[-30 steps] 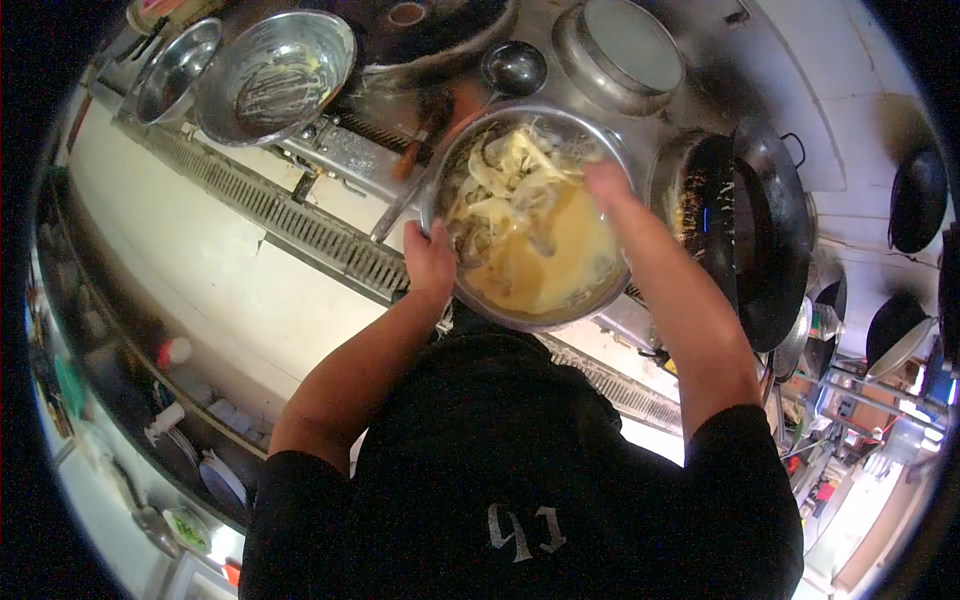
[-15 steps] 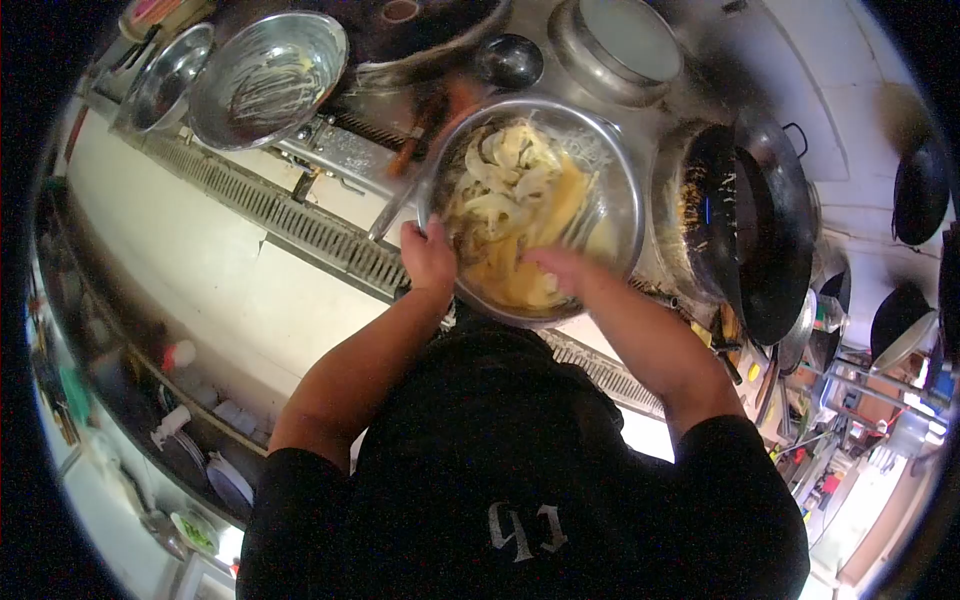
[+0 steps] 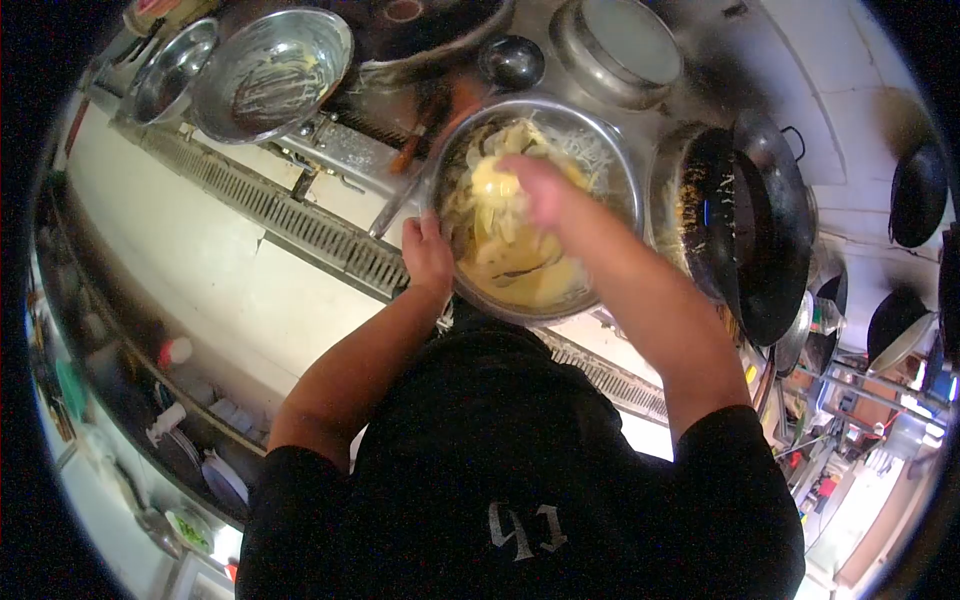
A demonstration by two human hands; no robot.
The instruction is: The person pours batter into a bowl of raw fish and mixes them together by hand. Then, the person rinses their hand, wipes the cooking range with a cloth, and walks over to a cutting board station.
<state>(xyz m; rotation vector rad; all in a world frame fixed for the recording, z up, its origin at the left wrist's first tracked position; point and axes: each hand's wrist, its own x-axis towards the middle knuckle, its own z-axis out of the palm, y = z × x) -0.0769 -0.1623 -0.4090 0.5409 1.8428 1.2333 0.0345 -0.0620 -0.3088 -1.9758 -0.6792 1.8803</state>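
A steel mixing bowl (image 3: 632, 200) holds pale, flat, slippery-looking pieces (image 3: 497, 228) in a yellow, batter-like liquid (image 3: 540, 285). My left hand (image 3: 428, 252) grips the bowl's left rim, its fingers against the outer side. Inside the bowl, my right hand (image 3: 540, 190) is over the pieces toward the far side. Motion smears its fingers, and I cannot make out whether anything is between them. Some yellow-coated pieces are bunched right beside these fingers.
Left of the bowl stand a batter-smeared metal bowl (image 3: 270, 80) and another steel bowl (image 3: 172, 72). A black ladle (image 3: 510, 62) lies behind, near a large metal pot (image 3: 628, 45). Dark woks (image 3: 775, 230) stand at the right. A slotted drain (image 3: 270, 205) runs along the counter.
My right hand has moved from the near side of the bowl up to its far middle, and the pieces have shifted with it. My left hand stays on the rim.
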